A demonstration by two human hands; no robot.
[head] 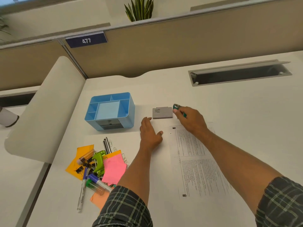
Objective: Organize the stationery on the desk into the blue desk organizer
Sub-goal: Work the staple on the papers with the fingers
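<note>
Right grip pinches teal object.

White desk, tan partition, potted plant behind

blue desk organizer: smooth plastic, slight sheen
grey box: matt, probably card or plastic
sticky notes: matt paper
stapler: glossy green plastic
printed sheet: plain paper
desk: smooth matt white laminate
sleeve: woven plaid cloth
</note>
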